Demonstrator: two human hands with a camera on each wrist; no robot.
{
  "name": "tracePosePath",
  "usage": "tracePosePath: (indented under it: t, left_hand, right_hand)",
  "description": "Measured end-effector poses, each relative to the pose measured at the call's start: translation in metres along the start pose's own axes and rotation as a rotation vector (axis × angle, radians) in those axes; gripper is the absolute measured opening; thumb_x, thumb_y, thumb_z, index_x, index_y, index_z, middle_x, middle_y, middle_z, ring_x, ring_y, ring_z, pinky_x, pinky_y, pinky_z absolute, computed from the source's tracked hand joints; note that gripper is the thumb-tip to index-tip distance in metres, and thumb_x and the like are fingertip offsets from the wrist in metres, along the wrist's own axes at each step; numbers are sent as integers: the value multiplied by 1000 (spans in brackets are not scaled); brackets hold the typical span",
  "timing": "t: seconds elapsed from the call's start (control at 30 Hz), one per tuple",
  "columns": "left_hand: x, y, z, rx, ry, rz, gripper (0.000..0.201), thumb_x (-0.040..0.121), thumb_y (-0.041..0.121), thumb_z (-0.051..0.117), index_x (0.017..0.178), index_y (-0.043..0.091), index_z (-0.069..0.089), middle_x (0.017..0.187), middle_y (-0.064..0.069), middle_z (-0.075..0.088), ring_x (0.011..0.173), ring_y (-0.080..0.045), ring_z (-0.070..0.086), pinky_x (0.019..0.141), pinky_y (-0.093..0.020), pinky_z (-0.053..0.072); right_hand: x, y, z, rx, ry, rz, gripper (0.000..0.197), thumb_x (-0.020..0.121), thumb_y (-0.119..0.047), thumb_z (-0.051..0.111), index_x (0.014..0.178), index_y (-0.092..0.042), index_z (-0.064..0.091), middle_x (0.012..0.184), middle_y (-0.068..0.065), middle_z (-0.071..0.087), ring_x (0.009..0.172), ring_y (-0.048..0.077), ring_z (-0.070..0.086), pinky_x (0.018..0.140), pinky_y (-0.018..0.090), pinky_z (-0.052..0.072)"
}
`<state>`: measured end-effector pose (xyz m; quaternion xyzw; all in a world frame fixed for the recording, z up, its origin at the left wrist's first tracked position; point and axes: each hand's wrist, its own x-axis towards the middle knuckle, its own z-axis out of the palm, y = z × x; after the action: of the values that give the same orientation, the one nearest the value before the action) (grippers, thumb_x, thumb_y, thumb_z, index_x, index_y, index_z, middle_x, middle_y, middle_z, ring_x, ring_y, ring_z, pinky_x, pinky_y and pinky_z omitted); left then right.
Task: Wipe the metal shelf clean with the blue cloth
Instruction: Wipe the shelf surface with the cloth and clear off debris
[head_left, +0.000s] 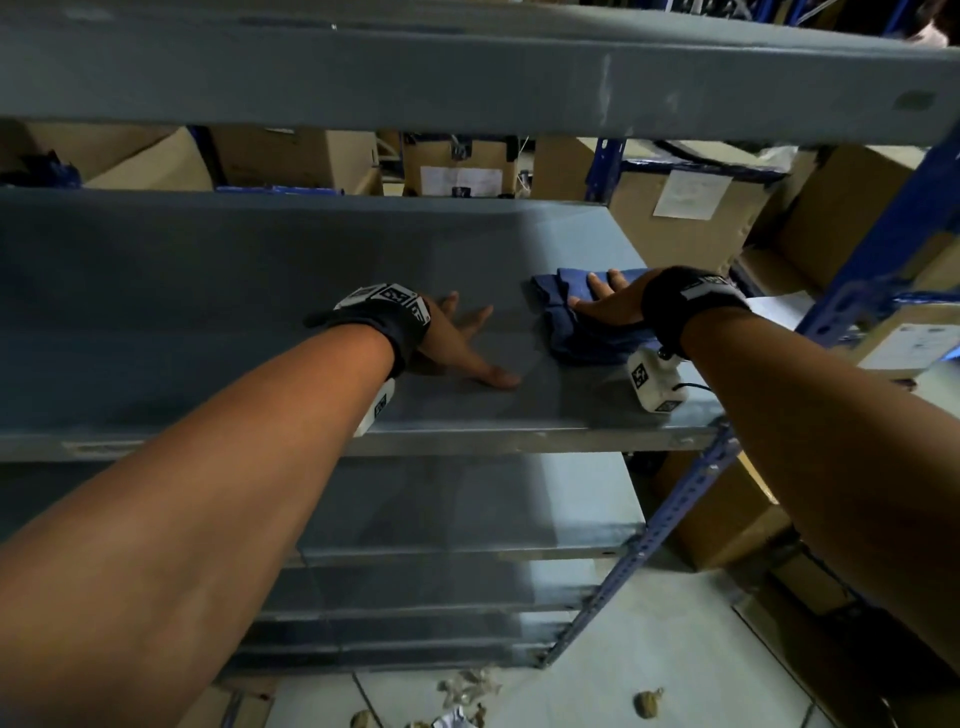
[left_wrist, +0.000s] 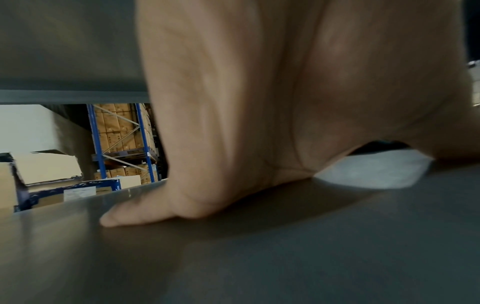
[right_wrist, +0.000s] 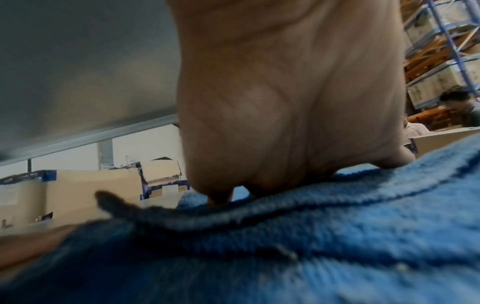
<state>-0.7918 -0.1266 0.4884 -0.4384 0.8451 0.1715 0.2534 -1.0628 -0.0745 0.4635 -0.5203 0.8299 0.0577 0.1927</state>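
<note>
Metal shelf, one cloth, two hands

Metal shelf (head_left: 260, 312) is grey, in blue racking with cardboard boxes (head_left: 691, 208) behind. One blue cloth (head_left: 571, 317) lies right of centre under the flat, spread right hand (head_left: 608, 306); the left hand (head_left: 462, 343) rests splayed on bare metal.

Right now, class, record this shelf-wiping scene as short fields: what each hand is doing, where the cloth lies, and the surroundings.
Left hand: flat on the metal shelf, fingers spread, holding nothing
Right hand: pressing flat on the blue cloth
Cloth: crumpled, near the shelf's right end
Surroundings: cardboard boxes behind the shelf
</note>
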Motion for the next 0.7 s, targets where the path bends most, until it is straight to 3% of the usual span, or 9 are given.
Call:
tracePosePath:
  t: [0.17, 0.3, 0.5, 0.63, 0.7]
  left_hand:
    - [-1, 0, 1, 16, 19, -13, 137, 32, 110, 47, 147, 64, -11, 162, 9, -32, 153, -31, -19, 123, -56, -2]
    - [-3, 2, 0, 60, 40, -23, 135, 35, 111, 42, 148, 61, -13, 163, 6, -29, 152, -35, -19, 122, -57, -6]
    - [0, 2, -2, 46, 61, -29, 134, 35, 112, 39, 148, 62, -12, 164, 6, -28, 153, -35, -17, 122, -58, -5]
    - [1, 3, -3, 69, 53, -26, 135, 35, 112, 37, 148, 62, -15, 163, 5, -29, 153, -36, -14, 122, -59, -3]
    - [2, 2, -4, 61, 57, -24, 135, 36, 112, 38, 148, 61, -15, 163, 5, -29, 153, -35, -15, 122, -58, -3]
  right_hand:
    - [-2, -6, 0, -48, 14, 104, 80, 97, -72, 18, 160, -27, -1, 167, 5, -9, 154, 35, -2, 123, 52, 2]
    - [9, -10, 2, 10, 31, -14, 81, 100, -67, 19, 160, -17, -5, 166, 12, -15, 153, 36, -10, 122, 54, -4]
    - [19, -14, -2, -59, 42, -44, 82, 97, -72, 16, 160, -23, -4, 166, 12, -15, 152, 37, -11, 121, 58, -5]
    - [18, -15, -1, 2, -30, -48, 88, 98, -70, 25, 159, -16, -7, 165, 14, -18, 152, 36, -11, 121, 52, -4]
    - [15, -18, 5, 20, -61, -53, 94, 97, -70, 31, 159, -11, -6, 165, 16, -16, 153, 35, -10, 121, 43, -9]
